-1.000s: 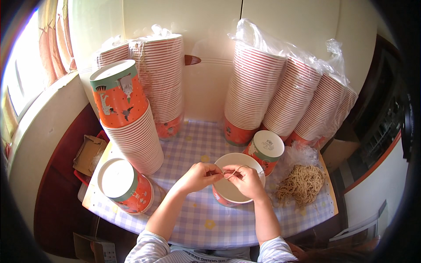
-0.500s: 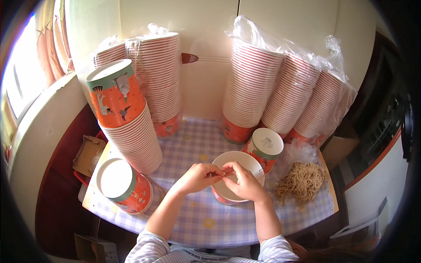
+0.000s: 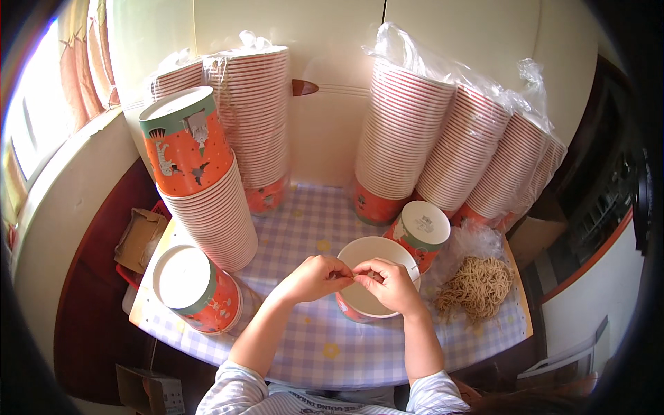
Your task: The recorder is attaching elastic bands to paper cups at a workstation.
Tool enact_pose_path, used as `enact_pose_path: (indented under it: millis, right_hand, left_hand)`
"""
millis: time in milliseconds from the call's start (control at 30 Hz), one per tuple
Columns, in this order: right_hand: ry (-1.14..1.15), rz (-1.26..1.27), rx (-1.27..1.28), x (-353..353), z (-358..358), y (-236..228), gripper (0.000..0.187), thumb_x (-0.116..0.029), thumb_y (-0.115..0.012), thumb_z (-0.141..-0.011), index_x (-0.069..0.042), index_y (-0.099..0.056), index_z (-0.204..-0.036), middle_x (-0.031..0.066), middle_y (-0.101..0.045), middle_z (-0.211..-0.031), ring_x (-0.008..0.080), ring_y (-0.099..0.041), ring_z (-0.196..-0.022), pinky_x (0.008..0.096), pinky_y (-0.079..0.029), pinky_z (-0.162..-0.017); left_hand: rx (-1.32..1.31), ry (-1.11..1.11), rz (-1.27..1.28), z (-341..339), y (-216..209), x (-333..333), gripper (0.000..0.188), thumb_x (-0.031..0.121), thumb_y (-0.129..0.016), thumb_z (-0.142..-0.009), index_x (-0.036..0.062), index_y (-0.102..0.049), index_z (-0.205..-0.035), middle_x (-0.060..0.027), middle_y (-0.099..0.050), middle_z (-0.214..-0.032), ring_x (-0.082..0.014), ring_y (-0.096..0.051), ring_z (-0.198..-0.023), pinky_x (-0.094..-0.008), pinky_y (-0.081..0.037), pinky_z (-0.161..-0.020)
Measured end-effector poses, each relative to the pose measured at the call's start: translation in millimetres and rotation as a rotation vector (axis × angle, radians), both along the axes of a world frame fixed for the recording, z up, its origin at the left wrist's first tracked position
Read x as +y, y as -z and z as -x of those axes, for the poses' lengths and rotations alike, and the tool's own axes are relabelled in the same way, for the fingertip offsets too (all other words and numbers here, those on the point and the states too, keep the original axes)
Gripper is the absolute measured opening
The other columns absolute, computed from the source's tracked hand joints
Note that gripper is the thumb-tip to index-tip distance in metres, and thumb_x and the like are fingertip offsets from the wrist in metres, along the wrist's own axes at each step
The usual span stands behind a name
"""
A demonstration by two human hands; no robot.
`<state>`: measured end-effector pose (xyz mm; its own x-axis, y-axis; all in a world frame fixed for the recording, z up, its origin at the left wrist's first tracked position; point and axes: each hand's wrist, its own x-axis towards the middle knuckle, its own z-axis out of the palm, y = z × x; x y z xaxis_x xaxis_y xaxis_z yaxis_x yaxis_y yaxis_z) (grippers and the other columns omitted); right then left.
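Observation:
A paper bucket (image 3: 380,247) with a white inside and printed outside stands mouth-up before me. Over its opening, my left hand (image 3: 317,281) and my right hand (image 3: 391,288) meet with fingertips pinched together. What they hold is too small to make out. A little thin piece (image 3: 415,270) shows at the bucket's right rim. Just behind, an upturned orange-and-green paper bucket (image 3: 417,238) stands against the stacks. To the right of my right hand lies a tangled heap of tan cords (image 3: 477,287), partly in a clear plastic bag (image 3: 474,242).
Tall nested stacks of paper buckets in plastic rise at the back right (image 3: 404,131) and back left (image 3: 256,111). An unwrapped stack (image 3: 214,214) and a short upturned stack (image 3: 200,290) stand at left. A checked cloth (image 3: 304,353) covers the table; a cardboard box (image 3: 140,242) sits beyond its left edge.
The fingertips of both hands have drawn closer together over the bucket, and my right fingers are more bent. The whole view has shifted slightly; the buckets and cords stay in place.

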<state>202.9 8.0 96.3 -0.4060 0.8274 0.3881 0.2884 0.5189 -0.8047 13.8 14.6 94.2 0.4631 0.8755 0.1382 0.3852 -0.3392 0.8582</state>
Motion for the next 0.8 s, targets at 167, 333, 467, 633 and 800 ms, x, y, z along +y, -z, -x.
enact_pose_path:
  millis: [167, 333, 467, 633, 800]
  right_hand:
    - [0.006, 0.004, -0.020, 2, -2, 2, 0.007, -0.004, -0.063, -0.079, 0.000, -0.061, -0.085, 0.0083, -0.062, -0.076, 0.0151, -0.059, -0.064, 0.0271, -0.047, -0.058]
    - [0.048, 0.025, 0.012, 3, -1, 3, 0.005, -0.003, -0.061, -0.080, 0.001, -0.060, -0.082, 0.0081, -0.062, -0.074, 0.0138, -0.058, -0.063, 0.0268, -0.046, -0.058]
    - [0.095, 0.048, 0.021, 6, -4, 7, 0.005, -0.004, -0.061, -0.081, 0.001, -0.060, -0.082, 0.0079, -0.062, -0.072, 0.0127, -0.058, -0.062, 0.0261, -0.046, -0.057]
    - [0.083, 0.041, 0.044, 7, -3, 7, 0.005, -0.004, -0.061, -0.081, 0.001, -0.060, -0.082, 0.0075, -0.063, -0.072, 0.0115, -0.058, -0.062, 0.0253, -0.046, -0.057]
    - [0.088, 0.031, 0.041, 6, -3, 6, 0.006, -0.004, -0.061, -0.082, 0.001, -0.060, -0.082, 0.0075, -0.063, -0.073, 0.0119, -0.059, -0.062, 0.0254, -0.047, -0.057]
  left_hand:
    - [-0.005, 0.005, 0.018, 0, -2, -1, 0.018, 0.015, -0.065, -0.077, 0.0013, -0.065, -0.089, -0.0121, -0.066, -0.075, -0.0192, -0.064, -0.068, -0.0296, -0.049, -0.062]
    - [-0.038, -0.122, -0.124, -3, -7, -4, 0.014, 0.014, -0.066, -0.074, 0.0033, -0.065, -0.083, -0.0093, -0.062, -0.075, -0.0194, -0.062, -0.069, -0.0296, -0.049, -0.064]
    - [0.104, -0.275, -0.330, -3, -14, -13, 0.013, 0.015, -0.066, -0.073, 0.0047, -0.065, -0.081, -0.0076, -0.061, -0.076, -0.0226, -0.062, -0.070, -0.0305, -0.049, -0.066]
    - [0.212, -0.173, -0.261, -5, -7, -16, 0.018, 0.019, -0.063, -0.075, 0.0051, -0.066, -0.086, -0.0090, -0.066, -0.081, -0.0249, -0.064, -0.073, -0.0316, -0.051, -0.067]
    - [0.136, -0.160, -0.098, -12, -10, -16, 0.018, 0.018, -0.061, -0.078, 0.0043, -0.065, -0.090, -0.0114, -0.067, -0.081, -0.0253, -0.066, -0.071, -0.0322, -0.052, -0.066]
